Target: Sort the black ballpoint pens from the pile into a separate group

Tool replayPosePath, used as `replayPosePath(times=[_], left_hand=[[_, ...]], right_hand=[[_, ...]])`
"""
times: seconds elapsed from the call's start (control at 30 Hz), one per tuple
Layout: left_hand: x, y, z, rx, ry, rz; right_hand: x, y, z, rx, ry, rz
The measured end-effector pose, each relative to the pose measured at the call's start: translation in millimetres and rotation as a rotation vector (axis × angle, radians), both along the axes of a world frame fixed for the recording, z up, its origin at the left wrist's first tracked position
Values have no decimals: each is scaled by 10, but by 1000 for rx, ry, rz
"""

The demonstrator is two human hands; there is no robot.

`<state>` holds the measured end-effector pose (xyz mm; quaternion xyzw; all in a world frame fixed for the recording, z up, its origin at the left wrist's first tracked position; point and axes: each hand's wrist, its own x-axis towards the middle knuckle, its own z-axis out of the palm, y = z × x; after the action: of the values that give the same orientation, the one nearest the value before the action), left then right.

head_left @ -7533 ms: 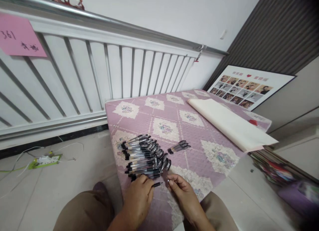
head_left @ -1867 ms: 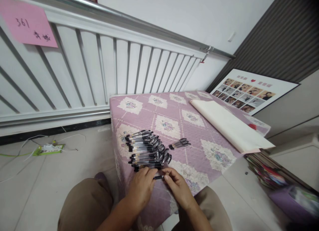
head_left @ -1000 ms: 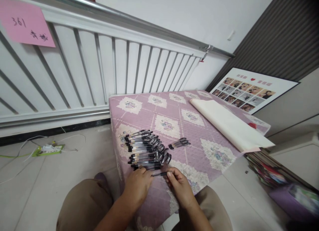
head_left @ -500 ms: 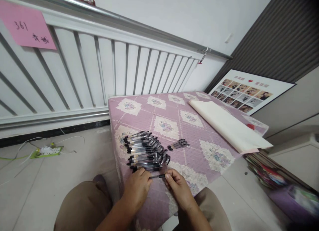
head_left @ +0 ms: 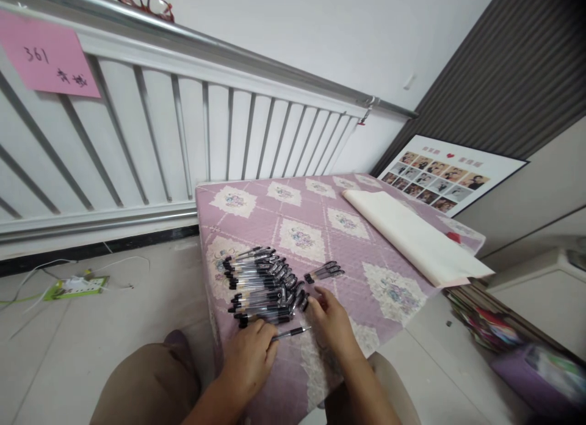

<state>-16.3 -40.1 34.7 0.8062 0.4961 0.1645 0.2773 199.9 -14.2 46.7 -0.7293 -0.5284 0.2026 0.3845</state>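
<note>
My left hand [head_left: 251, 355] is closed around an uncapped pen [head_left: 292, 333], its black grip and bare tip pointing right. My right hand [head_left: 330, 321] is at the right end of the pen row, thumb and forefinger close together at a dark pen cap [head_left: 305, 301]; the fingers partly hide the contact. Just beyond my left hand lie several clear-barrelled pens [head_left: 256, 284], side by side. Black caps with clips [head_left: 284, 277] are heaped along their right ends. A small separate group of clear-and-black pen pieces [head_left: 325, 270] lies farther right.
The pens lie on a bed or low table with a purple patterned cover [head_left: 256, 223]. A cream rolled sheet [head_left: 403, 232] crosses its right part. Behind stands a white radiator [head_left: 238, 132]. A power strip [head_left: 77, 286] with cables is on the floor at left.
My right hand has left the pen's end and moved up towards the caps. The pen's tip now shows bare. My left hand still holds the pen. The view has shifted slightly.
</note>
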Motion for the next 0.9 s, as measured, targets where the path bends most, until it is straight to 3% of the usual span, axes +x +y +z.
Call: replayPosePath(times=[0.17, 0.37, 0.67, 0.77, 0.9], left_hand=[[7, 10, -3, 4, -11, 8], [10, 6, -4, 13, -13, 11], [16, 1, -31, 17, -1, 8], [16, 0, -39, 12, -3, 14], [23, 7, -39, -1, 5, 19]], right_hand=[[7, 144, -63, -147, -192, 106], [1, 66, -70, -140, -200, 160], [-5, -121, -111, 18, 89, -39], [23, -191, -106, 51, 273, -116], [45, -346, -147, 25, 572, -113]])
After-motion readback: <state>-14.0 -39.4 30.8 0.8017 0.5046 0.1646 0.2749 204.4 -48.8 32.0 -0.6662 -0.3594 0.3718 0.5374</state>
